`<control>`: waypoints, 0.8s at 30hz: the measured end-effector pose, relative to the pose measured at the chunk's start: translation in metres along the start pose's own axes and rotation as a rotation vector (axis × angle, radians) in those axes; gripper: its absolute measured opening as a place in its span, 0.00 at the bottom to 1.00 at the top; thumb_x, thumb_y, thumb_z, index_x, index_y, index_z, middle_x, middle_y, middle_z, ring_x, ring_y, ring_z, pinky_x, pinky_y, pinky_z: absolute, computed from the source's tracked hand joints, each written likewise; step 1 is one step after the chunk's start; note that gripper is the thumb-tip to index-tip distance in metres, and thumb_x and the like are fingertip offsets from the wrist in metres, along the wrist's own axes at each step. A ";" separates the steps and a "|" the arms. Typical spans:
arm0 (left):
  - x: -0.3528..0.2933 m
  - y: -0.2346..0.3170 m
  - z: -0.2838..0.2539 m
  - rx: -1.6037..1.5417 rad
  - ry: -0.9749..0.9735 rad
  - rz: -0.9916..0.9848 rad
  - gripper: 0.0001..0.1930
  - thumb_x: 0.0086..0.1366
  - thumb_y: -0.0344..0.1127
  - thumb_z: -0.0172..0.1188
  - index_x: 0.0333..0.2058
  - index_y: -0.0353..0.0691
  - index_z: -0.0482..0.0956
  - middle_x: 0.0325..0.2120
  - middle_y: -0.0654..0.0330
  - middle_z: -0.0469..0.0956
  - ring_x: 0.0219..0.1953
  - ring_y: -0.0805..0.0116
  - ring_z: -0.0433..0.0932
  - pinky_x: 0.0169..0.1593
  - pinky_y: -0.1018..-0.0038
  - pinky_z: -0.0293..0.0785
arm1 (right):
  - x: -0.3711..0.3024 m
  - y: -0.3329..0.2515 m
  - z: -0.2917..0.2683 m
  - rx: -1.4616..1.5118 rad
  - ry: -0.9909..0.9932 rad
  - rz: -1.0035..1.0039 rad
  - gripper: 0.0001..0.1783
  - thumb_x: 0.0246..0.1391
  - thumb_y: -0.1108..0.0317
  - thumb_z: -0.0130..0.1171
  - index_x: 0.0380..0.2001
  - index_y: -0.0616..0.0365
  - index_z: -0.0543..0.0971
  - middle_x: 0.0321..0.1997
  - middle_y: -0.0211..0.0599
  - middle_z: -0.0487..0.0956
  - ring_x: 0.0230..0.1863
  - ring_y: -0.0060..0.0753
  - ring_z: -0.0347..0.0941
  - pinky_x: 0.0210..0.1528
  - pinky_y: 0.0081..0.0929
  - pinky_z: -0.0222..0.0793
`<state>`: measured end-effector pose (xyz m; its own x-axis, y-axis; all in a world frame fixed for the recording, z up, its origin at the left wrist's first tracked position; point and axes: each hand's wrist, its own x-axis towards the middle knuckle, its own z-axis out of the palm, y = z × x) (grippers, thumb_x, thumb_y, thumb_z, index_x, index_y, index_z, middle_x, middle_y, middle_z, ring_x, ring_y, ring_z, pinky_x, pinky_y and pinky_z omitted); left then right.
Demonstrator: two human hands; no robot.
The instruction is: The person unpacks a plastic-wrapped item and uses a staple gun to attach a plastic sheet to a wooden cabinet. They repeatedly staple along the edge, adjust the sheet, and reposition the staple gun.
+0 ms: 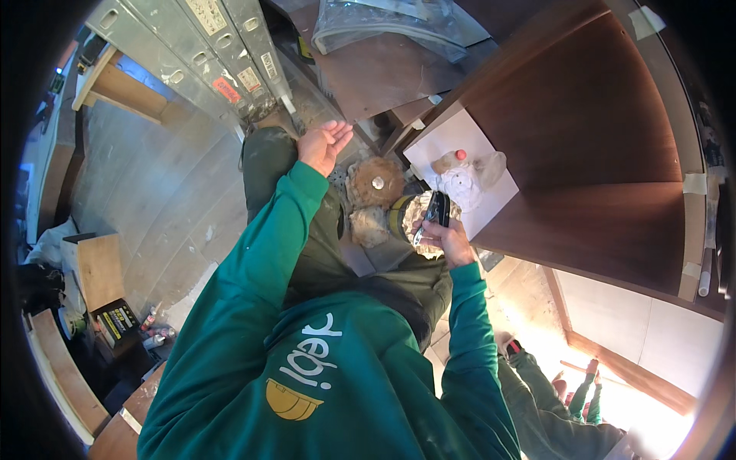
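Observation:
My left hand (326, 146) is held out above my left knee, palm turned up and fingers stretched, with nothing in it. My right hand (450, 239) grips a slim, glossy black object (438, 208) with a silvery edge; its exact kind cannot be made out. Under and beside that object is a crumpled, shiny gold-silver sheet (418, 208). A round brown disc (376, 184) with a pale centre lies between my hands. Close below it sits a fuzzy cream clump (369, 228).
A metal ladder (203, 65) leans at the upper left. Dark brown cabinet panels (567, 115) stand to the right, beside a white board (491, 203) bearing a red-capped bottle (461, 156) and plastic. Wooden boxes (98, 264) are at far left. A mirror at lower right reflects legs.

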<state>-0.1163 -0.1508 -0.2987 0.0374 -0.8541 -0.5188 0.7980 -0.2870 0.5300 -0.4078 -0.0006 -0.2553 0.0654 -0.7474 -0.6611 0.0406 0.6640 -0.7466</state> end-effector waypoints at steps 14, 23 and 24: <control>-0.068 0.015 0.027 0.109 -0.112 -0.188 0.09 0.63 0.24 0.46 0.39 0.26 0.72 0.42 0.45 0.75 0.48 0.50 0.77 0.54 0.61 0.76 | -0.012 0.046 -0.002 0.165 0.101 -0.090 0.15 0.56 0.71 0.56 0.46 0.64 0.74 0.40 0.43 0.82 0.42 0.35 0.80 0.43 0.31 0.76; -0.049 0.039 0.035 0.198 -0.062 -0.149 0.12 0.64 0.33 0.51 0.39 0.28 0.73 0.38 0.49 0.76 0.42 0.55 0.78 0.50 0.62 0.76 | -0.011 0.026 0.018 0.135 0.019 -0.114 0.14 0.54 0.69 0.59 0.43 0.62 0.76 0.40 0.39 0.82 0.41 0.31 0.78 0.44 0.30 0.75; -0.046 0.039 0.034 0.219 -0.019 -0.139 0.11 0.63 0.34 0.51 0.38 0.30 0.73 0.36 0.51 0.76 0.39 0.58 0.77 0.47 0.64 0.75 | -0.005 0.018 0.023 0.080 -0.004 -0.110 0.15 0.54 0.68 0.59 0.44 0.63 0.76 0.40 0.39 0.82 0.42 0.30 0.78 0.44 0.29 0.75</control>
<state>-0.1074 -0.1380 -0.2312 -0.0762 -0.8074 -0.5850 0.6454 -0.4872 0.5883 -0.3850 0.0153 -0.2639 0.0603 -0.8160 -0.5750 0.1269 0.5776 -0.8064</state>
